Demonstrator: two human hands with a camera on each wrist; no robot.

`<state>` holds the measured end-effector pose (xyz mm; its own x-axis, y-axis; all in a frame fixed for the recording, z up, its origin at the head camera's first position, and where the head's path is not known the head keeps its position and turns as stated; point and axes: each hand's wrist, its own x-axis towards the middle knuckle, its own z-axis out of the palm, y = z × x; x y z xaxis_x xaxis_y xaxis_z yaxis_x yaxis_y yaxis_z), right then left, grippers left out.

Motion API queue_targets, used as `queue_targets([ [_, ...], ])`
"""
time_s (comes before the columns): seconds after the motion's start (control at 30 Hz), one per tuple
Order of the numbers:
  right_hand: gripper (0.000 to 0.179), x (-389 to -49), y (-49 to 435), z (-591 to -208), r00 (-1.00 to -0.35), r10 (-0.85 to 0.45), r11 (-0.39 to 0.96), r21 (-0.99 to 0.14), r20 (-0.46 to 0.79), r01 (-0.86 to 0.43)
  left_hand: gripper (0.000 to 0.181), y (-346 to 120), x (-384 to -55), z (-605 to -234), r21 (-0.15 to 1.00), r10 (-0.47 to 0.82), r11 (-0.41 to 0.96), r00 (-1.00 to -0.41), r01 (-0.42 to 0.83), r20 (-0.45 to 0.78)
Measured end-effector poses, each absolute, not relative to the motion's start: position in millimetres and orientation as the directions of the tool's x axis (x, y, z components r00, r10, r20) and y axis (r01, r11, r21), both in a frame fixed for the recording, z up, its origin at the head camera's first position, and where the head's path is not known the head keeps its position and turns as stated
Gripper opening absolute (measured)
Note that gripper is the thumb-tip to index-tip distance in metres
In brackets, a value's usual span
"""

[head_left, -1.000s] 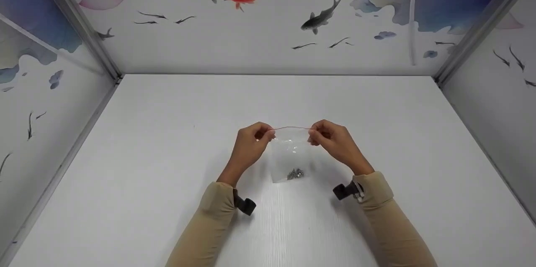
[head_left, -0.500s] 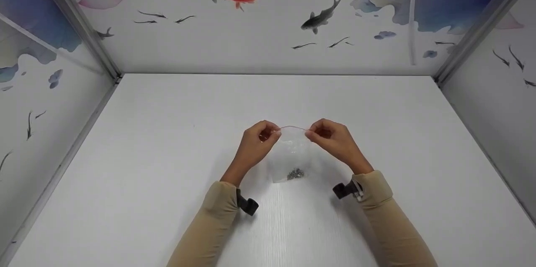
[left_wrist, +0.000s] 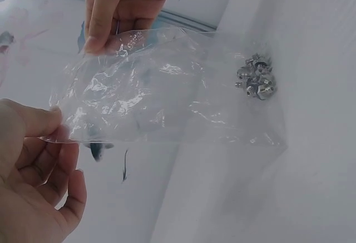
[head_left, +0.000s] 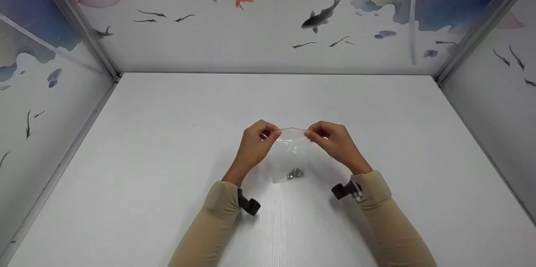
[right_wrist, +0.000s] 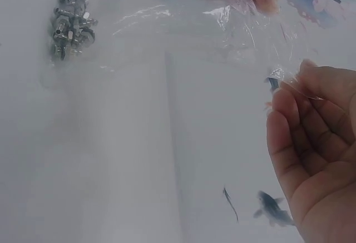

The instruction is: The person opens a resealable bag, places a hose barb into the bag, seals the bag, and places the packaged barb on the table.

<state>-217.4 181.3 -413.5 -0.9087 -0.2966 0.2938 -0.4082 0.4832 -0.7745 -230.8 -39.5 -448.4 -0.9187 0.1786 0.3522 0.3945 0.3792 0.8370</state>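
A clear plastic zip bag (head_left: 289, 154) hangs upright between the two hands, its thin red top edge bowed slightly upward. My left hand (head_left: 260, 138) pinches the left top corner between thumb and fingers. At the opposite corner, my right hand (head_left: 331, 139) pinches the bag the same way. Small shiny metal fittings (left_wrist: 257, 77) lie heaped in the bottom of the bag, toward one side. In the right wrist view the same metal pieces (right_wrist: 72, 23) show through the plastic, and the thumb and forefinger grip the film's corner.
The white table (head_left: 146, 175) spreads out on all sides below the hands. Behind it stands a white panel (head_left: 268, 41) printed with fish, with similar panels at left and right. Each wrist wears a black camera mount (head_left: 250, 206) on a tan sleeve cuff.
My left hand has shifted slightly right, toward the right hand, so the bag's top corners are closer together. The top edge arched up more, then flattened somewhat. Both hands keep their pinch.
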Motion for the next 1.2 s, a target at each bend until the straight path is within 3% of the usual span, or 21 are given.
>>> queue_targets([
  [0.13, 0.011, -211.7, 177.4, -406.2, -0.902, -0.308, 0.485, -0.765, 0.304, -0.423, 0.013, -40.5, -230.6, -448.4, 0.835, 0.189, 0.380, -0.917, 0.397, 0.350],
  [0.4, 0.012, -231.1, 187.2, -438.0, -0.909, -0.304, 0.497, -0.766, 0.286, -0.407, 0.011, -40.6, -229.8, -447.3, 0.857, 0.228, 0.359, -0.925, 0.370, 0.304],
  [0.7, 0.014, -233.5, 187.1, -440.7, -0.861, -0.367, 0.423, -0.762, 0.351, -0.491, 0.014, -38.6, -228.7, -446.2, 0.882, 0.272, 0.328, -0.928, 0.338, 0.255],
  [1.2, 0.006, -219.2, 172.6, -422.4, -0.859, -0.347, 0.459, -0.730, 0.378, -0.506, 0.014, -33.2, -228.5, -447.0, 0.840, 0.257, 0.362, -0.909, 0.404, 0.327],
])
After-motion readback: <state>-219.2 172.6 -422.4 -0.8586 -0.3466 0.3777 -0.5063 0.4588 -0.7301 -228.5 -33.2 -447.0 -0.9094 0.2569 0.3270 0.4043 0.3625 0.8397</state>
